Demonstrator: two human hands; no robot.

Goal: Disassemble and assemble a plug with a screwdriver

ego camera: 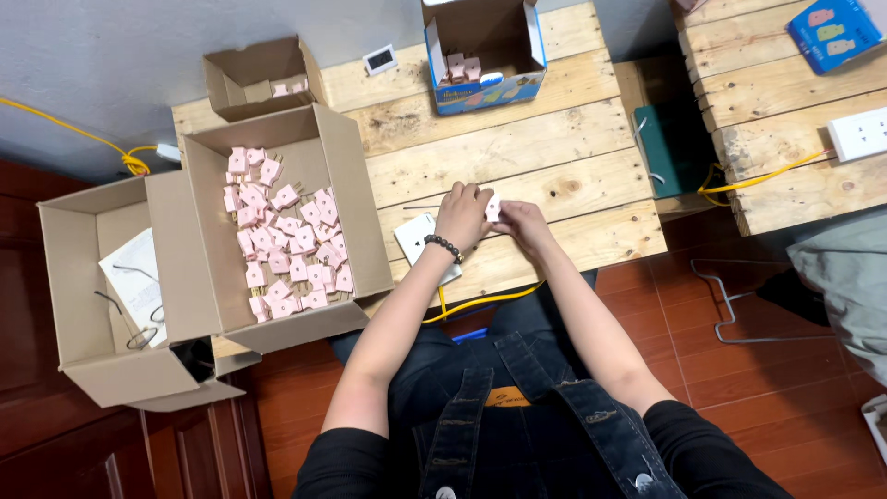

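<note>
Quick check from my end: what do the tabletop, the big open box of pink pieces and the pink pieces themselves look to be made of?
Tabletop: rough unfinished wood planks, with visible grain, knots and gaps.
Big open box: plain brown corrugated cardboard, matte, with folded flaps.
Pink pieces: probably moulded plastic, smooth and uniformly coloured; some show small metal-looking prongs, but they are too small to be sure.
The small piece between the left hand and right hand looks the same.

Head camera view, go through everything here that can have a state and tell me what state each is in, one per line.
Left hand: fingers closed on the small pink plug.
Right hand: fingers pinching the same plug.
Small pink plug: held between both hands, above the wooden table.
Large cardboard box: open, holding many pink plugs.
Small cardboard box: open, a few plugs inside.
Blue box: open, a few plugs inside.
Left cardboard box: open, paper and wires inside.
</note>
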